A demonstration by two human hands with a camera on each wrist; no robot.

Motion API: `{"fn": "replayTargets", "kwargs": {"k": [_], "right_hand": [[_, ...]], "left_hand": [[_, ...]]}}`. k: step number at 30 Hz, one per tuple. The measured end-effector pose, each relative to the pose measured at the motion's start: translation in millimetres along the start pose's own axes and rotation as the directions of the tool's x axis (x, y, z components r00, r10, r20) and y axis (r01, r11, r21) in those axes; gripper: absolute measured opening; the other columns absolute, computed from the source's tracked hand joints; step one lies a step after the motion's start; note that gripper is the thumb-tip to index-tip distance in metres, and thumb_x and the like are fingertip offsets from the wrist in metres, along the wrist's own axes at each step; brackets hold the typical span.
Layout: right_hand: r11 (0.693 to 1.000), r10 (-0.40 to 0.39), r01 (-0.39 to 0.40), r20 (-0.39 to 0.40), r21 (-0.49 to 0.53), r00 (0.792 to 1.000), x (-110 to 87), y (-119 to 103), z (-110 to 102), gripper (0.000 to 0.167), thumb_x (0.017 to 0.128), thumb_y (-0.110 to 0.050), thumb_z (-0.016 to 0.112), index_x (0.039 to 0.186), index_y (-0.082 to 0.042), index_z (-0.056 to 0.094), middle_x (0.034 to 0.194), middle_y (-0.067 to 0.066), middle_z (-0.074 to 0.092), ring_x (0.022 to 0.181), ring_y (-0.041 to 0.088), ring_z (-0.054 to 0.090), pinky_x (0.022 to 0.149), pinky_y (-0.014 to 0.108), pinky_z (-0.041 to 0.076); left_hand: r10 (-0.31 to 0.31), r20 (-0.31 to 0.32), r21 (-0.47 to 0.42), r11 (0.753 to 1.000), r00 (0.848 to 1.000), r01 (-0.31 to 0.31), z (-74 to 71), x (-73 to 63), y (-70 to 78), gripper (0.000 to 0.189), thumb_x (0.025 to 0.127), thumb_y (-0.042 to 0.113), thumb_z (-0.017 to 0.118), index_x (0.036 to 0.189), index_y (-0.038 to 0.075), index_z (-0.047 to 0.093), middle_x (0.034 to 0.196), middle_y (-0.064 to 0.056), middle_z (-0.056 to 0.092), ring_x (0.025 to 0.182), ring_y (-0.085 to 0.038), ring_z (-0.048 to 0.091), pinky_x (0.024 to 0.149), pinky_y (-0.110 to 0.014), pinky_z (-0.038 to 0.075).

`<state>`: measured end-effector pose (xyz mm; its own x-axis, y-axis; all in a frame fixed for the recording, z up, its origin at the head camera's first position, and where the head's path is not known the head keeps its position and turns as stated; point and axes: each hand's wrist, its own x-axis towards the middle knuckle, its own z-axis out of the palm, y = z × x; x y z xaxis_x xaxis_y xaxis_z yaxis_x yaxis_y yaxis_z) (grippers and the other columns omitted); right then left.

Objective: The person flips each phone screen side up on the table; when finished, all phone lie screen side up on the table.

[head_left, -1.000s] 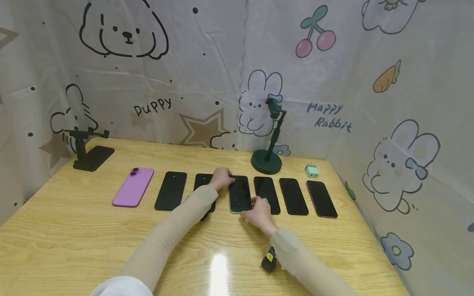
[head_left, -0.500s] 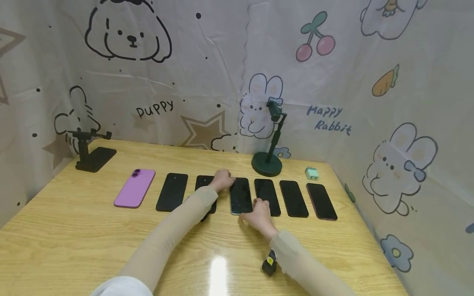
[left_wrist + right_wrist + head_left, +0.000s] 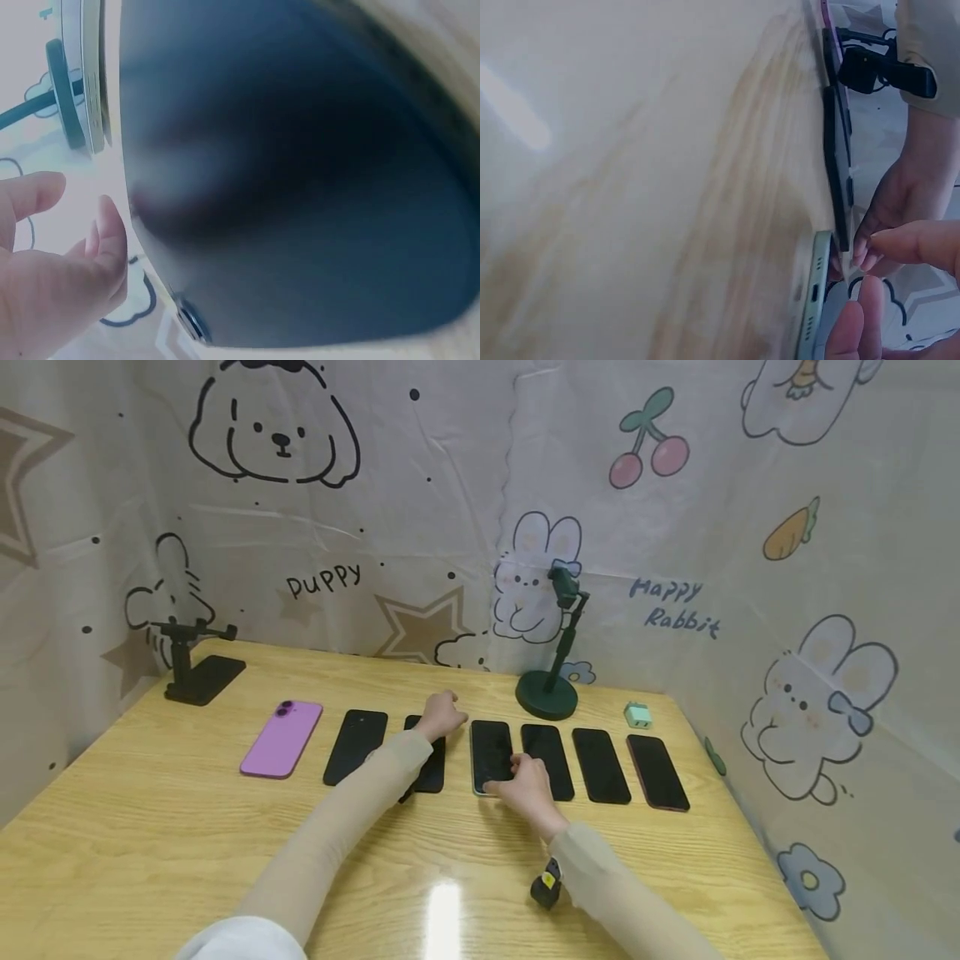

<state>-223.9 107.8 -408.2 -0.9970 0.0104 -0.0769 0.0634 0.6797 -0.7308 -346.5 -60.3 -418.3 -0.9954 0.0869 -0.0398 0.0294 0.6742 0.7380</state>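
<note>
My left hand (image 3: 441,717) hovers at the top of a black phone (image 3: 431,770), partly covering it. In the left wrist view, the thumb and fingers of that hand (image 3: 64,289) are apart with nothing between them, beside a large dark phone surface (image 3: 337,262). My right hand (image 3: 525,787) is at the lower edge of a dark-screened phone (image 3: 491,750), thumb at its bottom and fingers by its right side. The right wrist view has this phone's pale green edge (image 3: 815,292) with a charging port; thumb and fingers (image 3: 870,307) stand apart beside it.
Several phones form a row on the wooden table (image 3: 187,843): a purple phone (image 3: 281,739) and black phone (image 3: 355,746) leftward, dark phones (image 3: 549,760) rightward. Behind stand a dark green phone stand (image 3: 547,693), a mint charger plug (image 3: 637,715) and a black stand (image 3: 182,668).
My left hand has moved off the top corner of the green-edged phone, slightly left. My right thumb has shifted a little over that phone's lower edge. The head view has turned slightly.
</note>
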Motion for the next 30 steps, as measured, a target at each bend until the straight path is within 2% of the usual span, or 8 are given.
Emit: {"fn": "replayTargets", "kwargs": {"k": [2, 4, 6, 10, 14, 18, 25, 30], "right_hand": [[1.000, -0.022, 0.022, -0.004, 0.000, 1.000, 0.6, -4, 1, 0.067, 0.075, -0.022, 0.080, 0.130, 0.004, 0.051, 0.115, 0.019, 0.056, 0.104, 0.031, 0.052, 0.089, 0.045, 0.046], [0.999, -0.049, 0.049, 0.002, -0.003, 0.999, 1.5, -7, 4, 0.064, 0.074, -0.020, 0.080, 0.128, 0.004, 0.054, 0.111, 0.017, 0.059, 0.101, 0.030, 0.053, 0.087, 0.045, 0.047], [0.998, -0.070, 0.070, 0.015, -0.001, 0.997, 1.7, -10, 8, 0.063, 0.074, -0.019, 0.080, 0.126, 0.003, 0.055, 0.108, 0.016, 0.061, 0.099, 0.030, 0.055, 0.087, 0.044, 0.047], [0.996, -0.093, 0.092, 0.063, 0.020, 0.994, 0.9, -14, 19, 0.062, 0.075, -0.018, 0.079, 0.126, 0.004, 0.054, 0.107, 0.016, 0.060, 0.095, 0.027, 0.055, 0.082, 0.041, 0.049], [0.991, -0.113, 0.102, 0.132, 0.089, 0.985, -3.2, -19, 28, 0.062, 0.077, -0.014, 0.077, 0.130, 0.005, 0.050, 0.111, 0.019, 0.057, 0.080, 0.022, 0.062, 0.066, 0.033, 0.055], [0.981, -0.126, 0.094, 0.188, 0.168, 0.974, -7.6, -23, 36, 0.064, 0.078, -0.010, 0.075, 0.133, 0.006, 0.047, 0.111, 0.021, 0.056, 0.066, 0.017, 0.066, 0.054, 0.029, 0.056], [0.977, -0.105, 0.061, 0.210, 0.206, 0.972, -9.3, -27, 47, 0.065, 0.078, -0.007, 0.076, 0.132, 0.009, 0.045, 0.115, 0.021, 0.056, 0.074, 0.022, 0.070, 0.055, 0.029, 0.056], [0.971, -0.109, 0.057, 0.216, 0.232, 0.970, -9.2, -30, 50, 0.065, 0.077, -0.006, 0.076, 0.131, 0.011, 0.045, 0.111, 0.018, 0.055, 0.075, 0.024, 0.071, 0.056, 0.029, 0.056]], "left_hand": [[0.023, -0.022, -0.004, 1.000, 0.999, -0.023, -13.1, -19.4, 11.5, 0.048, 0.091, 0.008, 0.057, 0.132, -0.014, 0.046, 0.103, -0.028, 0.063, 0.056, -0.009, 0.042, 0.074, -0.033, 0.049], [0.048, -0.053, 0.010, 0.999, 0.997, -0.048, -22.0, -32.8, 17.4, 0.045, 0.091, 0.004, 0.055, 0.130, -0.016, 0.046, 0.102, -0.029, 0.062, 0.052, -0.004, 0.028, 0.072, -0.032, 0.046], [0.051, -0.061, 0.006, 0.999, 0.997, -0.050, -28.5, -41.1, 19.7, 0.044, 0.090, 0.001, 0.053, 0.130, -0.017, 0.046, 0.108, -0.031, 0.061, 0.054, -0.005, 0.028, 0.075, -0.033, 0.046], [0.015, -0.076, 0.039, 0.999, 0.997, -0.013, -27.6, -34.9, 7.5, 0.043, 0.091, 0.003, 0.050, 0.131, -0.012, 0.048, 0.131, -0.029, 0.051, 0.085, -0.023, 0.053, 0.093, -0.042, 0.046], [-0.059, -0.091, 0.093, 0.993, 0.994, 0.068, -25.5, -25.1, -6.5, 0.043, 0.091, 0.011, 0.053, 0.132, -0.004, 0.053, 0.134, -0.025, 0.048, 0.118, -0.040, 0.045, 0.098, -0.048, 0.041], [-0.119, -0.111, 0.153, 0.979, 0.987, 0.136, -27.9, -24.0, -11.7, 0.042, 0.089, 0.016, 0.058, 0.128, 0.003, 0.058, 0.132, -0.023, 0.048, 0.120, -0.042, 0.040, 0.098, -0.053, 0.039], [-0.216, -0.096, 0.242, 0.942, 0.972, 0.233, -30.7, -28.9, -11.4, 0.027, 0.089, 0.021, 0.058, 0.105, 0.001, 0.063, 0.123, -0.026, 0.048, 0.114, -0.041, 0.042, 0.093, -0.051, 0.041], [-0.234, -0.103, 0.214, 0.944, 0.967, 0.251, -30.6, -27.7, -12.5, 0.032, 0.089, 0.023, 0.061, 0.109, -0.001, 0.061, 0.125, -0.029, 0.044, 0.116, -0.041, 0.041, 0.091, -0.050, 0.045]]}}
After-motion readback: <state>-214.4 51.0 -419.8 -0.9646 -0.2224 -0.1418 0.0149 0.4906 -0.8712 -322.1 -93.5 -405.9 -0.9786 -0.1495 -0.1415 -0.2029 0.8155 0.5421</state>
